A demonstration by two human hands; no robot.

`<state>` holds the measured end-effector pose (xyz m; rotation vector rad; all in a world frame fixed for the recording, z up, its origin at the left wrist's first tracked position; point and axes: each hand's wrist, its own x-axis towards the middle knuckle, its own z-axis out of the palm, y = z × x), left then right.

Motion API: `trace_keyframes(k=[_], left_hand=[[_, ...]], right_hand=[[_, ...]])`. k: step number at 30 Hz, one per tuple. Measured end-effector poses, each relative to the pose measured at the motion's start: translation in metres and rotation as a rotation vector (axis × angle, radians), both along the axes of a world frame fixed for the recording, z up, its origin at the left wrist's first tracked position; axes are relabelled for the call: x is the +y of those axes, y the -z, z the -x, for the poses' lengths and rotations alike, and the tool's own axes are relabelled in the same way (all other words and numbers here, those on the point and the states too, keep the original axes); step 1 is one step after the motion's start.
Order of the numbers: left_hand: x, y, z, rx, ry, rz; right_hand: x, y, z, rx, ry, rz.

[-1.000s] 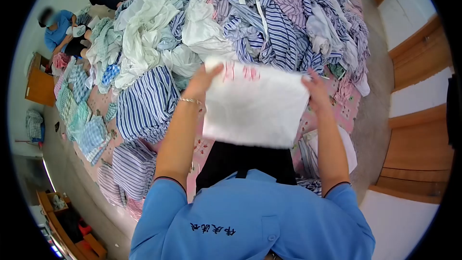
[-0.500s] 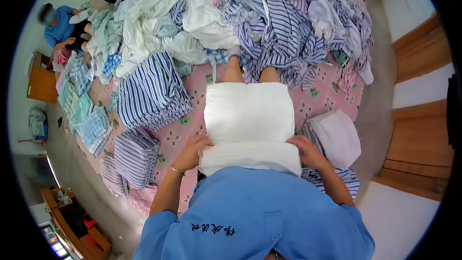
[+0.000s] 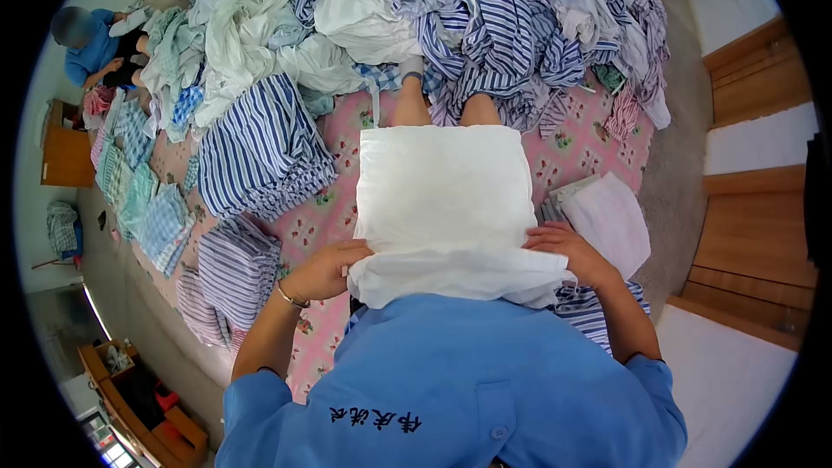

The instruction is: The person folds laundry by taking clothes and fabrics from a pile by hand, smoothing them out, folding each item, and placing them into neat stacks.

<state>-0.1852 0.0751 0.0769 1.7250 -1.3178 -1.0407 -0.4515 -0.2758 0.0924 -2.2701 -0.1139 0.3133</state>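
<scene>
A white cloth [image 3: 444,186], folded into a flat rectangle, lies across my outstretched legs, with its near part [image 3: 459,273] turned up in a loose, rumpled fold against my blue shirt. My left hand [image 3: 334,269] is closed on the left edge of this fold, its fingertips partly hidden by the fabric. On the right edge rests my right hand [image 3: 572,253], fingers stretched out over the cloth. Just beyond that hand is a stack of folded pale cloths [image 3: 604,224], with blue-striped fabric [image 3: 594,316] below it.
A large heap of striped and white laundry [image 3: 494,26] covers the far side, around my feet. Folded striped piles [image 3: 264,152] [image 3: 238,264] and checked cloths [image 3: 165,230] lie leftward on the pink mat [image 3: 325,329]. Another person [image 3: 100,56] sits upper left. Wooden doors [image 3: 750,243] stand right.
The near fold has become looser and spread to the right. My right hand's fingers have straightened and moved slightly upward; my left hand has shifted a little left. The view has shifted slightly.
</scene>
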Motion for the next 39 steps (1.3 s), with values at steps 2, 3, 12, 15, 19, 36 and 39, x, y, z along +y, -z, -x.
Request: trace_keyframes(k=[2,3,12,15,19,36,39], left_hand=[[0.005,-0.003,-0.002,0.164,-0.058,-0.075],[0.001,-0.007,-0.012,0.285,-0.077,-0.117],[-0.114,0.074,-0.081,1.167,-0.800,-0.034],[-0.097,0.061,-0.066,0.748,-0.652,-0.059],[-0.054,0.061,-0.048,0.585,-0.544,-0.297],[-0.088,0.151,-0.056,0.427,-0.959,-0.240],[-0.092,0.126,-0.042,-0.382,-0.903,-0.203]], right_hand=[[-0.006,-0.004,0.000,-0.042,0.055,-0.048],[-0.010,-0.007,0.000,-0.067,0.083,-0.070],[-0.024,0.119,-0.089,0.168,1.215,-0.685],[-0.037,0.136,-0.083,0.179,1.195,-0.504],[-0.035,0.091,-0.064,0.249,1.023,-0.343],[-0.025,0.104,-0.100,0.330,1.072,-0.051],[-0.015,0.097,-0.111,0.125,0.999,0.331]])
